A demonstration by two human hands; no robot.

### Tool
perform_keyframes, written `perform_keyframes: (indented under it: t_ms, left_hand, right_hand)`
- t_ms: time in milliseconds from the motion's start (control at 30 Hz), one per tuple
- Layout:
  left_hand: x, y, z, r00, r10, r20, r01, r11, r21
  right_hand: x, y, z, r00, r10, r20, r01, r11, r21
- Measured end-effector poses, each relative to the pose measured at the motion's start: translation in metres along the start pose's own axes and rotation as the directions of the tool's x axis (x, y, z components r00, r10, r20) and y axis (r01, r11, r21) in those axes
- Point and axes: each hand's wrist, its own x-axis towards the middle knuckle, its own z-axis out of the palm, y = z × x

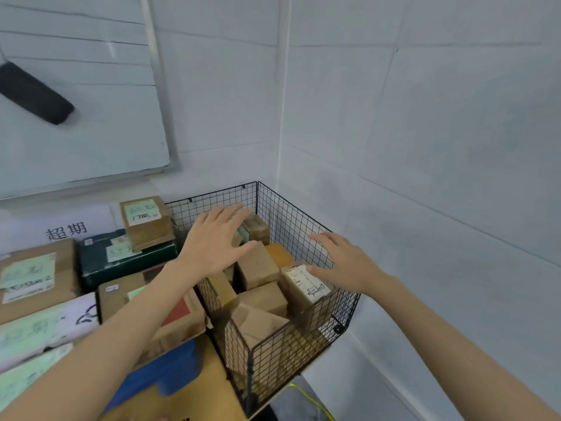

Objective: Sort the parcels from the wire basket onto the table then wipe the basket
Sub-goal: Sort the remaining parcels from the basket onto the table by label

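Observation:
A black wire basket (291, 220) stands in the room's corner at the table's right end, filled with several brown cardboard parcels (258, 264). One parcel with a white printed label (306, 284) leans against the basket's right side. My left hand (217, 238) hovers over the basket's left half with fingers spread, holding nothing. My right hand (340, 261) reaches in over the right half, fingers straight, its thumb close to the labelled parcel; contact is unclear.
Left of the basket the table carries more parcels: a small brown box with a green note (145, 223) on a dark green case (121, 262), larger cardboard boxes (36, 278), a blue item (170, 372). A whiteboard (82, 86) hangs above. Walls close in behind and right.

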Motion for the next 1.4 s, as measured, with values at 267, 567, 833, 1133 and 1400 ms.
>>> perform_keyframes:
  t_ms: [267, 567, 833, 1133, 1400]
  left_hand:
    - [0.051, 0.004, 0.048, 0.971, 0.072, 0.227, -0.09, 0.993, 0.071]
    - [0.047, 0.002, 0.085, 0.886, 0.079, 0.457, -0.125, 0.989, 0.073]
    - [0.038, 0.005, 0.114, 0.723, 0.005, 0.69, -0.087, 0.993, 0.083]
    - [0.03, 0.012, 0.144, 0.476, -0.009, 0.879, -0.14, 0.986, 0.086]
    - [0.03, 0.003, 0.16, 0.448, 0.008, 0.894, -0.11, 0.993, 0.046]
  right_hand:
    - [0.061, 0.037, 0.009, 0.945, -0.142, 0.296, 0.115, 0.987, 0.11]
    - [0.11, 0.033, 0.057, 0.799, -0.291, 0.526, 0.16, 0.947, 0.28]
    - [0.125, 0.021, 0.109, 0.662, -0.237, 0.711, 0.022, 0.954, 0.298]
    - [0.125, 0.029, 0.138, 0.483, -0.236, 0.843, 0.0, 0.963, 0.27]
    - [0.126, 0.027, 0.152, 0.383, -0.15, 0.912, -0.222, 0.943, 0.248]
